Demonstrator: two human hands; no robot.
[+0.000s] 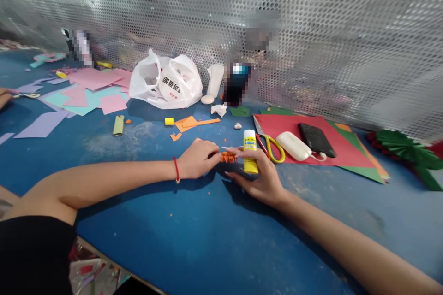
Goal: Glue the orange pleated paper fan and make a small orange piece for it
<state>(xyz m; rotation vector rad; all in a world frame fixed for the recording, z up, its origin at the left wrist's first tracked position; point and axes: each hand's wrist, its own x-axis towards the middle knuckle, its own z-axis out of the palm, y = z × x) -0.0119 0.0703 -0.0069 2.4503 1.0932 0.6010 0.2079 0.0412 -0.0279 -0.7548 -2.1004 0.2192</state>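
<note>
My left hand (199,159), with a red string bracelet at the wrist, has its fingers closed on one end of a small pleated strip of orange paper (228,157). A yellow glue stick with a white end (250,163) is in my right hand (265,179), held roughly upright among the fingers. The index finger of that hand reaches to the other end of the orange strip; whether it presses on it I cannot tell. A yellow cap (169,121) lies on the blue table beyond my left hand, near some orange paper pieces (188,123).
Scissors (273,148), a white device (294,145) and a black wallet-like item (316,139) lie on or beside red paper (284,124). A white plastic bag (145,85) stands by the perforated metal panel (207,4). Pink paper (93,78) lies left; a green paper fan (404,147) right. Another person's hand (4,97) shows far left.
</note>
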